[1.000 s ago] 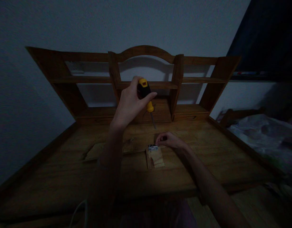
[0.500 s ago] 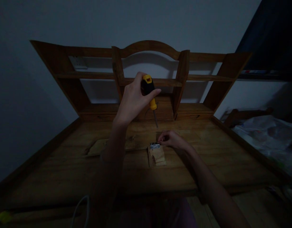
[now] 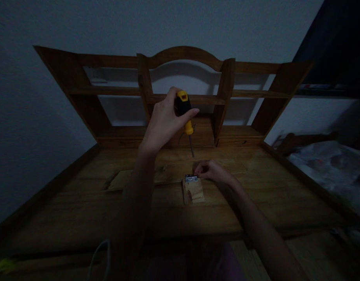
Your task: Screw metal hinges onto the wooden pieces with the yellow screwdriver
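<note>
My left hand is closed round the black and yellow handle of a screwdriver. The screwdriver's metal shaft points down, its tip in the air above the desk. Lower down, my right hand is closed at the right end of a small metal hinge, fingers curled in a pinch. What those fingertips hold, if anything, is hidden. The hinge lies at the far edge of a small wood block, whose surface looks chipped or uneven. Screw heads seem to show on the hinge, though the dim light blurs them.
A long thin wood piece lies on the wooden desk, partly behind my left forearm. A shelf unit with small drawers rises at the back. Plastic-covered items are at right. A pale cable loop is at front left.
Almost nothing differs. The view has shifted very slightly; both hands, the screwdriver and the hinge keep their places.
</note>
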`<control>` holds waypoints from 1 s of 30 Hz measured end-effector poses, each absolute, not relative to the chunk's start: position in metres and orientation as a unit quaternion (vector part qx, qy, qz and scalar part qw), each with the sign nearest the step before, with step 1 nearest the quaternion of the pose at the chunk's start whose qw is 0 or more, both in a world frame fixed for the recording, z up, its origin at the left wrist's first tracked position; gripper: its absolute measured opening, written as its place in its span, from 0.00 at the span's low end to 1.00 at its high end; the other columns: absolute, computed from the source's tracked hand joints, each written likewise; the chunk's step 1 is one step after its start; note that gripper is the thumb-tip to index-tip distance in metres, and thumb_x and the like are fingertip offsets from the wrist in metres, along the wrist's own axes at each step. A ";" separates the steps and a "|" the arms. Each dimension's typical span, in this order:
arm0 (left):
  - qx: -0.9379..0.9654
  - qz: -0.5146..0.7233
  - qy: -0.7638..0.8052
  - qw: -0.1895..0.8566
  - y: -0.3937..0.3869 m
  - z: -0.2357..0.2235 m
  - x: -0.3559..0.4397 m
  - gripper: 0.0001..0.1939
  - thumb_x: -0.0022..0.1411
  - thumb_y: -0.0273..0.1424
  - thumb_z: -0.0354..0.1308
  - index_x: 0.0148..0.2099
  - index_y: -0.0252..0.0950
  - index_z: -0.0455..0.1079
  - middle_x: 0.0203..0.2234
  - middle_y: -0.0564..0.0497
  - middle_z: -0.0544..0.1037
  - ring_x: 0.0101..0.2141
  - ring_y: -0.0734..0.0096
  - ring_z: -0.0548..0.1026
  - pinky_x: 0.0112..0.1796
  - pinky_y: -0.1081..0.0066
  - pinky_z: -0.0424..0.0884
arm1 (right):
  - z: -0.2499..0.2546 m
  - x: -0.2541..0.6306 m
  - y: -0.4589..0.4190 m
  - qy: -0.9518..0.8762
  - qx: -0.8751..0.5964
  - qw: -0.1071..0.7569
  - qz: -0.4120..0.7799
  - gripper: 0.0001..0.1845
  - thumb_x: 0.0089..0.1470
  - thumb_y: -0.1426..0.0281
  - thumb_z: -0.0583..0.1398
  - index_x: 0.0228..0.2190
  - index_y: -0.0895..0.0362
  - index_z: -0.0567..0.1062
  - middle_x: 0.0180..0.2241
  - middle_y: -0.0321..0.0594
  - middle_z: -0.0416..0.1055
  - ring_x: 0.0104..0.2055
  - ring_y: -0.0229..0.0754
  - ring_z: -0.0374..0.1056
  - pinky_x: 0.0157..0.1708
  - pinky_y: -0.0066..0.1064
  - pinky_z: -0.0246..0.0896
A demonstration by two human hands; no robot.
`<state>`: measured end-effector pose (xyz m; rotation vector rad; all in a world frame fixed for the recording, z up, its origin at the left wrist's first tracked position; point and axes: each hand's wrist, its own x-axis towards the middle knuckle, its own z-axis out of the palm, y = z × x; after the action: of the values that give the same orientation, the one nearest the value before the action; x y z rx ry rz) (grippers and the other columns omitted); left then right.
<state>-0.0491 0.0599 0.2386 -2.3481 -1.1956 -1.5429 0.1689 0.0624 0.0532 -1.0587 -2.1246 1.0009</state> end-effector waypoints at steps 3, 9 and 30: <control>-0.766 -0.510 -0.387 0.049 0.061 0.238 -0.049 0.20 0.61 0.44 0.62 0.50 0.42 0.64 0.34 0.52 0.74 0.35 0.65 0.74 0.38 0.67 0.67 | 0.051 0.169 0.063 -0.791 -0.394 0.279 0.375 0.09 0.48 0.68 0.65 0.31 0.61 0.80 0.29 0.39 0.76 0.30 0.37 0.69 0.32 0.27 0.62; -0.769 -0.507 -0.387 0.046 0.061 0.238 -0.050 0.20 0.59 0.44 0.63 0.49 0.42 0.65 0.31 0.54 0.73 0.34 0.65 0.73 0.37 0.67 0.67 | 0.052 0.170 0.062 -0.789 -0.398 0.279 0.375 0.10 0.48 0.69 0.65 0.33 0.61 0.80 0.29 0.40 0.76 0.31 0.38 0.69 0.33 0.28 0.62; -0.800 -0.455 -0.391 0.013 0.056 0.236 -0.044 0.24 0.58 0.46 0.63 0.52 0.41 0.66 0.33 0.52 0.76 0.37 0.64 0.75 0.38 0.68 0.66 | 0.050 0.171 0.063 -0.780 -0.390 0.289 0.394 0.10 0.50 0.67 0.65 0.32 0.60 0.80 0.30 0.39 0.75 0.32 0.38 0.69 0.34 0.28 0.62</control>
<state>-0.0436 0.0559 0.2365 -2.4921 -1.2187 -1.4183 0.1708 0.0634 0.0498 -1.0419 -2.0825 1.0507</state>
